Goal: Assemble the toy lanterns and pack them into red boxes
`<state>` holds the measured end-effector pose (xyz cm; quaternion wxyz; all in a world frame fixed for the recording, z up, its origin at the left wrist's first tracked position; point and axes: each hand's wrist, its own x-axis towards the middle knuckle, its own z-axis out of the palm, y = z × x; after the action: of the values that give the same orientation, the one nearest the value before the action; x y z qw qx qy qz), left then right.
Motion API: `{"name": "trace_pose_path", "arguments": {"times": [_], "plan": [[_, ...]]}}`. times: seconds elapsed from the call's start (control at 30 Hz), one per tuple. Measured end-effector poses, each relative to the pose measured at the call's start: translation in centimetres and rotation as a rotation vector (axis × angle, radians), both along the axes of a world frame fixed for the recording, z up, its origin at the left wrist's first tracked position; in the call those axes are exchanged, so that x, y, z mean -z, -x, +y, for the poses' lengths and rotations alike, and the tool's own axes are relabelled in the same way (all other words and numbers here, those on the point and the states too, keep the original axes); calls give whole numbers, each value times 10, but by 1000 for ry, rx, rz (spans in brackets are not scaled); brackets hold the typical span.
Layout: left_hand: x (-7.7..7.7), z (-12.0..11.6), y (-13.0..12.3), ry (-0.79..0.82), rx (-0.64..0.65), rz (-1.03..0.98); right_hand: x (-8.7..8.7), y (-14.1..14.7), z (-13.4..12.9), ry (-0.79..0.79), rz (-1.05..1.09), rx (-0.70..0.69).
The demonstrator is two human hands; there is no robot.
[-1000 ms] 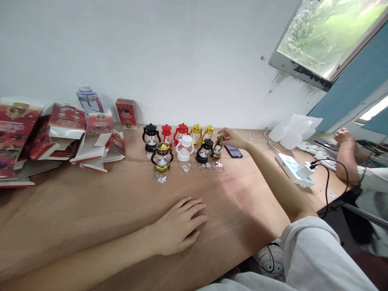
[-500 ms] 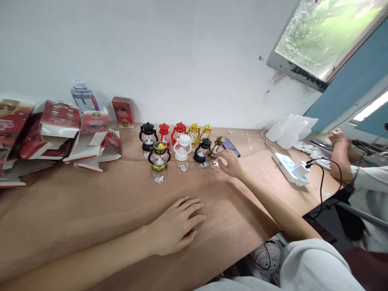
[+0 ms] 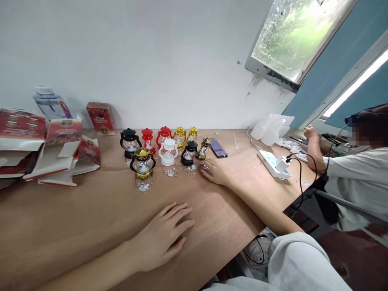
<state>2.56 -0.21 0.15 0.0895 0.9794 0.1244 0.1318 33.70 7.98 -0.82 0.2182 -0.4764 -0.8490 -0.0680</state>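
Note:
My left hand (image 3: 162, 236) lies palm down on the brown tabletop (image 3: 100, 226), fingers spread, holding nothing. My right hand (image 3: 216, 171) rests with loosely curved fingers over a small clear packet (image 3: 206, 168), partly hidden by them. Just beyond it stands a small dark-and-gold lantern (image 3: 203, 149). To its left are a black lantern (image 3: 189, 154), a white lantern (image 3: 168, 152) and a larger black-and-gold lantern (image 3: 142, 165). Small packets with silvery pieces, such as one packet (image 3: 144, 186), lie before them. Behind stand another black lantern (image 3: 130, 142), red lanterns (image 3: 148, 139) and gold lanterns (image 3: 180, 138).
Opened red cartons (image 3: 60, 139) pile up at the left, near a clear bottle (image 3: 51, 105) and a closed red box (image 3: 101, 118). A phone (image 3: 218, 148), a power strip (image 3: 273, 165) with cables and white plastic wrapping (image 3: 273, 129) lie rightward. Another person (image 3: 357, 165) sits at the right.
The view has turned right, so the table's things sit further left. My right hand has come down from beside the small lantern onto the packet. My left hand stays flat.

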Motion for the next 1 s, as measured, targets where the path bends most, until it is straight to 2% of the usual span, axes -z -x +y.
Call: {"name": "trace_pose_path", "arguments": {"times": [0.17, 0.4, 0.5, 0.63, 0.8, 1.0], "plan": [[0, 0, 1, 16, 2, -33, 4, -9, -5, -64, -5, 40], [4, 0, 1, 55, -4, -59, 9, -25, 14, -164, 23, 102], [2, 0, 1, 68, -5, -56, 3, -23, 18, -240, 72, 144], [-1, -1, 0, 93, -9, -45, -27, -11, 28, -304, 109, 250], [-3, -1, 0, 103, -13, -2, -79, 11, 60, -201, 19, 261], [-1, -2, 0, 95, -5, 3, -112, 31, 83, -148, 54, 324]]}}
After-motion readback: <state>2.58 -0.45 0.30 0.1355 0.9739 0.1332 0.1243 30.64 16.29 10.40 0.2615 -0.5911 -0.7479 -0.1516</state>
